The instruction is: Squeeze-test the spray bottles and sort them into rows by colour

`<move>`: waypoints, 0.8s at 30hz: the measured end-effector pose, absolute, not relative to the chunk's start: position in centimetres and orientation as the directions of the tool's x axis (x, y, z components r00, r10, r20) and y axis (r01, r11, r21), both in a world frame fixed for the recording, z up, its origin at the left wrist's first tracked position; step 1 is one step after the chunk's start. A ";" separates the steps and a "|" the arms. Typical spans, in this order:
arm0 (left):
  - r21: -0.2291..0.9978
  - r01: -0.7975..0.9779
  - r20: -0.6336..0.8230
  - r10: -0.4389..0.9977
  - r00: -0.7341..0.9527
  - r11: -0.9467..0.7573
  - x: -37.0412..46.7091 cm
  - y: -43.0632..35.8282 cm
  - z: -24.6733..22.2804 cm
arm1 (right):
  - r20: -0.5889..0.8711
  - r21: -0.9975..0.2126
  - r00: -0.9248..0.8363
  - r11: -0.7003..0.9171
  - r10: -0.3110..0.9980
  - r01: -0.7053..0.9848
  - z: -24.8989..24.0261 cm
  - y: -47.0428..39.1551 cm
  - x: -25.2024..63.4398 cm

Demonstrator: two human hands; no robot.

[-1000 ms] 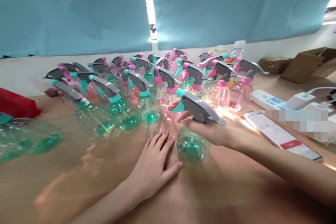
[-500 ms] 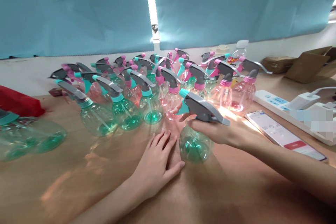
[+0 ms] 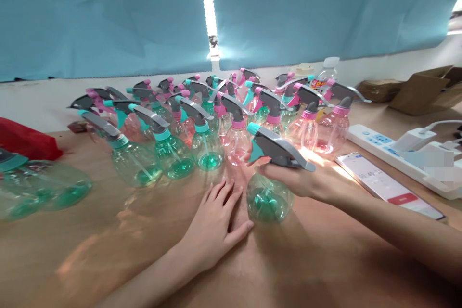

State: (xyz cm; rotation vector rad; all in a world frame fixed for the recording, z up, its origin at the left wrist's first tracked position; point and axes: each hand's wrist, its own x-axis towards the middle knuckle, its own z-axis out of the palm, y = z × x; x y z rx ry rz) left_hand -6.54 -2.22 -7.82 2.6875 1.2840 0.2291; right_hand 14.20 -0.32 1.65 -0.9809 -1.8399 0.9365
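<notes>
My right hand [image 3: 292, 175] is wrapped round the neck of a green spray bottle [image 3: 270, 202] with a grey and turquoise trigger head. That bottle is upright on the wooden table [image 3: 144, 260], its nozzle pointing away to the left. Flat on the table just left of it lies my left hand [image 3: 216, 224], fingers spread and holding nothing. Beyond my hands stand several more spray bottles, among them a green one [image 3: 207, 149] and a pink one [image 3: 237, 142]. Farther left is another green bottle [image 3: 135, 163].
To the right lie a phone [image 3: 388, 183] and a white power strip [image 3: 382, 142] with plugs in it. A cardboard box [image 3: 415, 86] and a clear labelled bottle [image 3: 328, 70] stand behind. At the left are a red thing [image 3: 29, 142] and more green bottles [image 3: 68, 183].
Both hands and the held spray bottle stay almost where they were. The view has shifted very slightly.
</notes>
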 end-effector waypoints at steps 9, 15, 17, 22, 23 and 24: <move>0.199 0.753 0.084 0.776 0.625 -0.628 -6.5 -2.2 -8.0 | 0.425 -0.863 -0.372 0.493 0.825 0.109 -1.5 1.1 14.4; 0.188 0.753 0.077 0.774 0.629 -0.630 -6.5 -2.0 -8.0 | 0.453 -0.849 -0.384 0.521 0.805 0.090 -1.7 1.2 14.4; 0.187 0.753 0.078 0.774 0.629 -0.631 -6.5 -2.1 -8.0 | 0.472 -0.843 -0.380 0.533 0.795 0.067 -1.7 1.2 14.4; 0.197 0.752 0.086 0.775 0.626 -0.629 -6.6 -2.2 -7.9 | 0.472 -0.834 -0.393 0.544 0.789 0.090 -1.7 1.3 14.4; 0.197 0.752 0.088 0.775 0.626 -0.630 -6.6 -2.2 -7.9 | 0.468 -0.833 -0.397 0.544 0.790 0.102 -1.8 1.3 14.4; 0.195 0.751 0.087 0.774 0.627 -0.630 -6.7 -2.2 -7.9 | 0.470 -0.830 -0.395 0.547 0.789 0.106 -1.8 1.2 14.4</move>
